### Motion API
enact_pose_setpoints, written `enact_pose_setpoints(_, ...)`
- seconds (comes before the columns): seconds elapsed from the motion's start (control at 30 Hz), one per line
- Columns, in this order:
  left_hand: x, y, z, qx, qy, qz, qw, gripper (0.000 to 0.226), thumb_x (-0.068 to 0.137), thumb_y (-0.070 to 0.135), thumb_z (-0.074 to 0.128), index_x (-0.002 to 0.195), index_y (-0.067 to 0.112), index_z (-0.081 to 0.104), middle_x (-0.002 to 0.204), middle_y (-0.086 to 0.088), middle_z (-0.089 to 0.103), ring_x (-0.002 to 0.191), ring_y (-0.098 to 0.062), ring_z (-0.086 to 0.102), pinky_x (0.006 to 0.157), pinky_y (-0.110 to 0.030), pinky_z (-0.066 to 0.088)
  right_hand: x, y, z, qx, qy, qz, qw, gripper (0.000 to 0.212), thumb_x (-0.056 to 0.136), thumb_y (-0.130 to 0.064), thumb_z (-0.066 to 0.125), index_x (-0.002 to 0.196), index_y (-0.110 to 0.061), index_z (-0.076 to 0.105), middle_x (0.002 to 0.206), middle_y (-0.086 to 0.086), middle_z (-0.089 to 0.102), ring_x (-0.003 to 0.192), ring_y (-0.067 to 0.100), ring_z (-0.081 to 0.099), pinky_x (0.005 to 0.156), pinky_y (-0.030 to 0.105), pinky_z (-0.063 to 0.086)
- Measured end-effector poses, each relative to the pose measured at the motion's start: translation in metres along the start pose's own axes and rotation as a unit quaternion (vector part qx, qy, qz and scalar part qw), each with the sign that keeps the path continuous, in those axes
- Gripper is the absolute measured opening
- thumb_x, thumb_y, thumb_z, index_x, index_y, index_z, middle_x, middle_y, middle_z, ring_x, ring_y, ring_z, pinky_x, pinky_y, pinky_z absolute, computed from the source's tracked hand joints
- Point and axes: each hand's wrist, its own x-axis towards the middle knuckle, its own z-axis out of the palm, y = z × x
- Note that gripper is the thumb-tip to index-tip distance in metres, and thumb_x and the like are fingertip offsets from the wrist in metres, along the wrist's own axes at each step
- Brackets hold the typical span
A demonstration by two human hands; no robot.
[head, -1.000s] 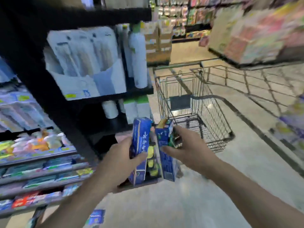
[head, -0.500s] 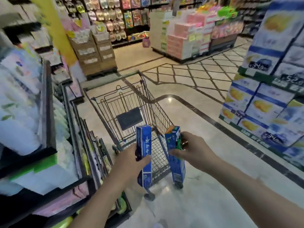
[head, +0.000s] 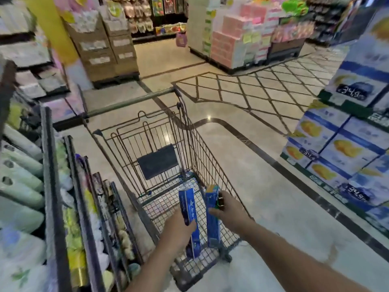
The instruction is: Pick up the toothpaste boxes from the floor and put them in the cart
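Over the near end of the wire cart (head: 212, 165), one upright blue toothpaste box (head: 190, 216) is gripped by the left hand (head: 176, 230) and another (head: 212, 220) by the right hand (head: 230, 211), on a glossy beige floor (head: 263, 186) between stocked shelves (head: 52, 197) and stacked cartons (head: 347, 144).

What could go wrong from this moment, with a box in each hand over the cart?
1. Each toothpaste box is held upright by its middle: the left hand grips one box, the right hand the other. Dropped from here, either might bounce or topple.
2. The cart is open wire mesh, so a narrow box landing end-on could poke through or snag.
3. The shelf stands close on the left; a swing could clip the stock.
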Motion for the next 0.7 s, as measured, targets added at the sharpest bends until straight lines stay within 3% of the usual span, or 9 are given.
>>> enact_pose_setpoints(0.1,0.037,-0.023,0.015,0.008,-0.004,-0.049,0.999,0.014,0.091,0.025,0.064,0.098,0.029,0.052,0.083,0.010,0.064,0.071,-0.006,0.062,0.066,-0.030,0.053,0.053,0.024,0.019,-0.018,-0.049,0.022,0.998,0.035,0.087,-0.022,0.072,0.117,-0.022,0.055,0.106,-0.006,0.068,0.093,0.010,0.065,0.082,0.030,0.055)
enact_pose_setpoints(0.2,0.079,-0.053,0.042,0.013,0.005,-0.100,0.995,0.019,0.087,0.025,0.066,0.104,0.027,0.056,0.084,0.009,0.065,0.073,-0.008,0.063,0.071,-0.034,0.056,0.109,0.053,0.042,-0.044,-0.098,0.044,0.993,0.026,0.088,-0.023,0.071,0.111,-0.022,0.058,0.101,-0.002,0.069,0.087,0.009,0.065,0.075,0.028,0.057)
enact_pose_setpoints(0.3,0.120,-0.085,0.074,0.024,-0.002,-0.156,0.987,0.022,0.089,0.028,0.065,0.109,0.024,0.056,0.082,0.010,0.062,0.070,-0.009,0.060,0.058,-0.025,0.046,0.165,0.085,0.068,-0.066,-0.133,0.064,0.987,0.019,0.089,-0.023,0.070,0.103,-0.023,0.056,0.102,0.000,0.068,0.089,0.016,0.066,0.076,0.035,0.058)
enact_pose_setpoints(0.43,0.169,-0.129,0.116,0.039,-0.023,-0.206,0.978,0.025,0.091,0.027,0.065,0.111,0.019,0.053,0.093,-0.002,0.065,0.072,-0.017,0.055,0.055,-0.027,0.037,0.228,0.131,0.105,-0.122,-0.175,0.076,0.974,0.017,0.091,-0.027,0.067,0.104,-0.017,0.061,0.094,0.003,0.066,0.079,0.016,0.062,0.063,0.026,0.053)
enact_pose_setpoints(0.5,0.186,-0.149,0.136,0.041,-0.028,-0.227,0.973,0.020,0.091,0.023,0.066,0.106,0.018,0.055,0.083,-0.001,0.062,0.067,-0.018,0.055,0.051,-0.026,0.036,0.249,0.153,0.123,-0.161,-0.196,0.077,0.964,0.026,0.091,-0.031,0.066,0.110,-0.015,0.062,0.099,0.006,0.064,0.079,0.015,0.059,0.060,0.023,0.050)
enact_pose_setpoints(0.6,0.202,-0.178,0.160,0.071,-0.039,-0.282,0.956,0.019,0.090,0.027,0.067,0.088,0.008,0.062,0.073,-0.004,0.061,0.067,-0.023,0.060,0.048,-0.027,0.039,0.265,0.188,0.152,-0.198,-0.240,0.103,0.945,0.033,0.090,-0.036,0.066,0.113,-0.014,0.062,0.109,0.009,0.064,0.091,0.022,0.060,0.075,0.031,0.053)
enact_pose_setpoints(0.7,0.207,-0.198,0.183,0.112,-0.076,-0.317,0.939,0.029,0.090,0.031,0.067,0.098,0.003,0.065,0.090,-0.009,0.065,0.084,-0.028,0.064,0.060,-0.032,0.044,0.263,0.214,0.173,-0.209,-0.277,0.151,0.926,0.019,0.092,-0.031,0.064,0.087,-0.013,0.057,0.079,0.002,0.058,0.074,0.019,0.055,0.052,0.023,0.040)
